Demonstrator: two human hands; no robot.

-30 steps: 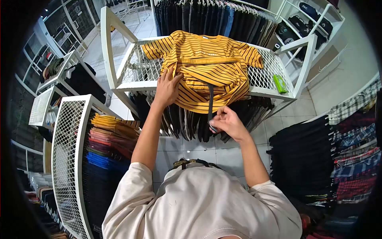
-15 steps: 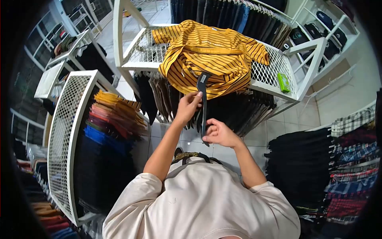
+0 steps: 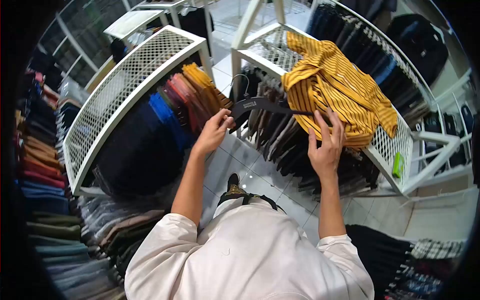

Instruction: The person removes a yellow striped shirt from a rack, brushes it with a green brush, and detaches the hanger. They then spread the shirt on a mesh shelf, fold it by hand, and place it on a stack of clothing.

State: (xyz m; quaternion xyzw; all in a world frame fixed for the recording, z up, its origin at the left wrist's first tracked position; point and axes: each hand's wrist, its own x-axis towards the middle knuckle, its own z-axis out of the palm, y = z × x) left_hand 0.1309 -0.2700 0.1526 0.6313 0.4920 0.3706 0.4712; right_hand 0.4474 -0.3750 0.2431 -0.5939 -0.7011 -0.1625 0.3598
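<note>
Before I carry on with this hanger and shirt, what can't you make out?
Head view:
Right hand: whether it grips the hanger or only touches it; the fingers' overlap hides the contact.
Yellow shirt: its underside, hidden by the fabric on top.
Green packet: any lettering, too small.
Checked clothes: cut off by the dark lens edge.

One left hand [image 3: 214, 131] and one right hand [image 3: 327, 139], two in all; one black hanger [image 3: 271, 107] with one metal hook [image 3: 247, 86]; one yellow striped shirt [image 3: 345, 90]; one green packet [image 3: 398, 165]; one visible shoe [image 3: 233, 181]; two white mesh-topped racks [image 3: 130, 67]; many hanging garments [image 3: 200, 92], too closely overlapped for counting.
</note>
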